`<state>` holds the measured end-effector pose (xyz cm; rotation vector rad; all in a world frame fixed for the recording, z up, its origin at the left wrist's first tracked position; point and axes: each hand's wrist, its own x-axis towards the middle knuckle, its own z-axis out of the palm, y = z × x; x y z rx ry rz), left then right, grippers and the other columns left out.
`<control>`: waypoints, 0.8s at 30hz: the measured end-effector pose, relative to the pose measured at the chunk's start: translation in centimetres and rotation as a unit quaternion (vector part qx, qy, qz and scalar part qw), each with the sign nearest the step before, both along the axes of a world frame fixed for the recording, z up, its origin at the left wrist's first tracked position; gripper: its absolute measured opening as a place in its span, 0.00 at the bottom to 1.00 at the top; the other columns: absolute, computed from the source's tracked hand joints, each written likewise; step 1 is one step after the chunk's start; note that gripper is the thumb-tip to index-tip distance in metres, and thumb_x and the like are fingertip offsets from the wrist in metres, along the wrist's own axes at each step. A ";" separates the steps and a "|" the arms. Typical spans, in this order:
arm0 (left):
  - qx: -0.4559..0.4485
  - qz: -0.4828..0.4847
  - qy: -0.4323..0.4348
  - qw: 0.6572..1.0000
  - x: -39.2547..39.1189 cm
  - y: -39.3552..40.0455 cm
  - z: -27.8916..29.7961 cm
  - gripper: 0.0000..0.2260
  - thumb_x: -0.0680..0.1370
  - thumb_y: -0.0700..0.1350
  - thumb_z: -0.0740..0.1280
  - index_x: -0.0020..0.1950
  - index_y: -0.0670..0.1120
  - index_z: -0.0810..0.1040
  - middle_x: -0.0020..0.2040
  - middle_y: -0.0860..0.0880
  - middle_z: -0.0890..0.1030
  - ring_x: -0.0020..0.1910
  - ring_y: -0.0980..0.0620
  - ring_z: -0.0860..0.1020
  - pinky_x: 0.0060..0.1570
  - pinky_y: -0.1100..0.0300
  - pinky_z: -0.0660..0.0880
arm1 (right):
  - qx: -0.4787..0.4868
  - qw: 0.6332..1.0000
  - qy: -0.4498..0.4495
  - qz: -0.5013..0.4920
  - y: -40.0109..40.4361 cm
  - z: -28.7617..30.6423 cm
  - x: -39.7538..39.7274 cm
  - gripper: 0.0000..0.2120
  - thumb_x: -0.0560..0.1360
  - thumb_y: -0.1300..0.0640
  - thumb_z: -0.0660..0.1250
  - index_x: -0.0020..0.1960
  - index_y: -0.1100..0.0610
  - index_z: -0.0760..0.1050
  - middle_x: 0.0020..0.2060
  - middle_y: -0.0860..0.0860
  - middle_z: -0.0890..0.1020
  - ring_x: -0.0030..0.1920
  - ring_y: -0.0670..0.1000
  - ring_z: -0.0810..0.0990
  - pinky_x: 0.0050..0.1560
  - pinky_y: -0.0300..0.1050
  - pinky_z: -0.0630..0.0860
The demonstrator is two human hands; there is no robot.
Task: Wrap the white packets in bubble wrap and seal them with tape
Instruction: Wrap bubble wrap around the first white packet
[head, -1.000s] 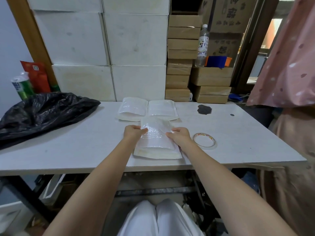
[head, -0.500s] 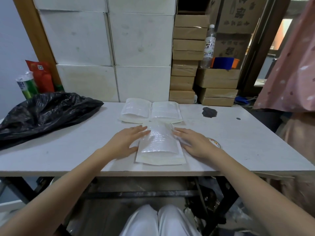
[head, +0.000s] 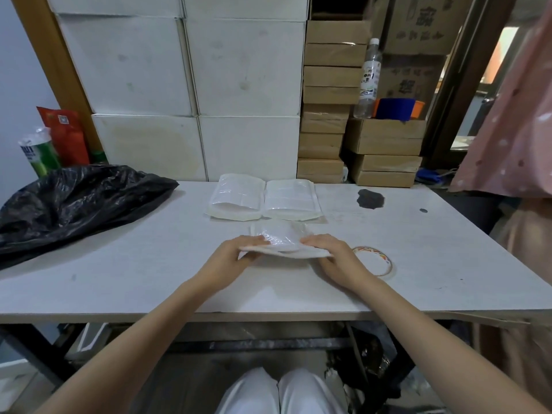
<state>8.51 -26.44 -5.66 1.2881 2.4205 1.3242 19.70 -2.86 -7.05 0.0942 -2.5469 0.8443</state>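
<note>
A white packet partly covered in bubble wrap [head: 280, 239] lies in the middle of the white table [head: 149, 264], its near edge lifted off the surface. My left hand [head: 236, 255] grips the packet's near left corner. My right hand [head: 331, 255] grips its near right corner. Two more wrapped white packets [head: 236, 198] [head: 291, 200] lie side by side just behind it. A roll of clear tape [head: 378, 259] with a printed core lies flat on the table, right of my right hand.
A crumpled black plastic bag [head: 74, 201] covers the table's left part. White boxes [head: 239, 85] and stacked brown cartons [head: 328, 100] stand behind the table. A water bottle [head: 369, 79] stands on a carton. A dark stain [head: 370, 198] marks the table's right part. A person in pink stands at the right [head: 513, 144].
Both hands lay flat beside the packet half a second ago. Now they have closed on its near corners and raised that edge, folding it away from me.
</note>
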 end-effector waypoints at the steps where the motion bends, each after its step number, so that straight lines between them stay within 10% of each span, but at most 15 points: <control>1: 0.013 0.030 -0.037 0.999 0.2 0.4 0.4 0.11 0.78 0.43 0.64 0.59 0.48 0.80 0.59 0.54 0.80 0.58 0.59 0.76 0.59 0.66 0.70 | -0.027 1.000 -0.007 -0.009 -0.5 0.3 -0.1 0.15 0.74 0.71 0.62 0.55 0.60 0.80 0.53 0.48 0.80 0.57 0.50 0.76 0.59 0.32 0.69; 6: 0.078 0.119 -0.091 0.986 0.5 1.6 0.9 0.09 0.78 0.46 0.65 0.37 0.50 0.75 0.35 0.55 0.76 0.35 0.60 0.74 0.39 0.67 0.68 | -0.226 0.973 -0.033 -0.045 -2.8 1.3 0.0 0.12 0.75 0.62 0.66 0.38 0.47 0.75 0.41 0.47 0.77 0.47 0.48 0.75 0.51 0.39 0.69; 13: 0.124 0.142 -0.130 0.973 0.1 2.6 0.3 0.09 0.77 0.48 0.67 0.54 0.46 0.78 0.49 0.52 0.82 0.49 0.55 0.79 0.49 0.60 0.76 | -0.317 0.944 -0.047 -0.081 -3.8 2.0 -0.5 0.09 0.76 0.55 0.67 0.37 0.50 0.76 0.32 0.41 0.78 0.32 0.37 0.75 0.32 0.25 0.69; 24: 0.030 0.292 -0.050 0.954 0.3 5.1 0.6 0.16 0.79 0.56 0.59 0.40 0.45 0.71 0.35 0.53 0.74 0.38 0.48 0.72 0.38 0.56 0.65 | -0.213 0.937 -0.016 -0.276 -4.4 1.2 -3.2 0.18 0.78 0.49 0.62 0.34 0.57 0.62 0.28 0.48 0.66 0.32 0.50 0.66 0.35 0.46 0.61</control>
